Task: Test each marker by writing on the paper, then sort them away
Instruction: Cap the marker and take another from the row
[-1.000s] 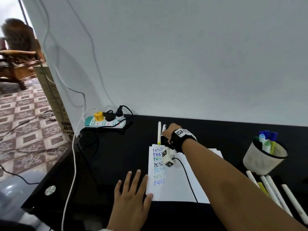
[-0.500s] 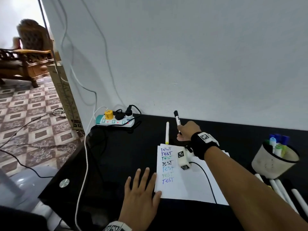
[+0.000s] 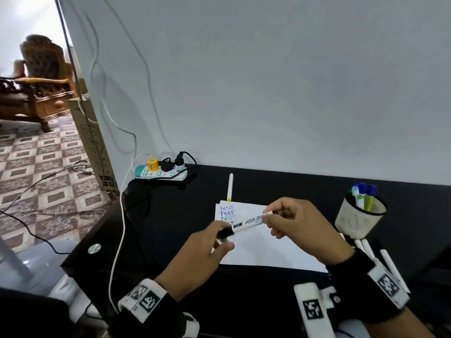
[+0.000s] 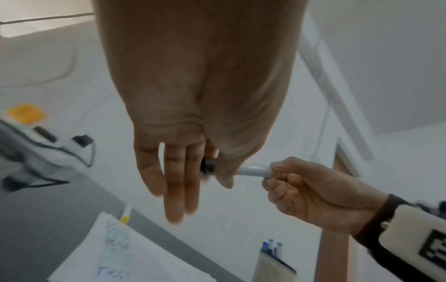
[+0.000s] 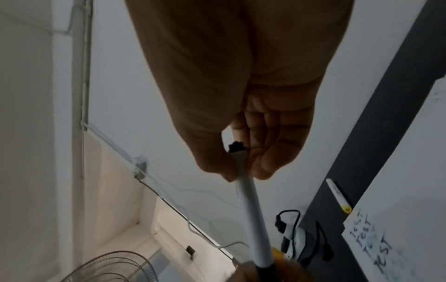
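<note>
Held level above the paper (image 3: 263,250) on the table (image 3: 156,230): marker (image 3: 246,223), left hand (image 3: 195,254) at its left end, right hand (image 3: 300,225) at its right end. Beyond the paper's far edge, touching it, a second marker (image 3: 230,186); farther left against the wall, a power strip (image 3: 161,172). At right, a cup (image 3: 353,219) with markers standing in it, and loose markers (image 3: 388,262) before it.

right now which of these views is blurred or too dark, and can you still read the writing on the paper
Head view: sharp on the marker, left hand smeared by motion, "TEST" lines on the paper legible, edges bent by the wide lens. Left wrist view: soft all over, writing an unreadable smudge. Right wrist view: right hand dark and backlit against the bright wall, yet "TEST" reads clearly at lower right.
</note>
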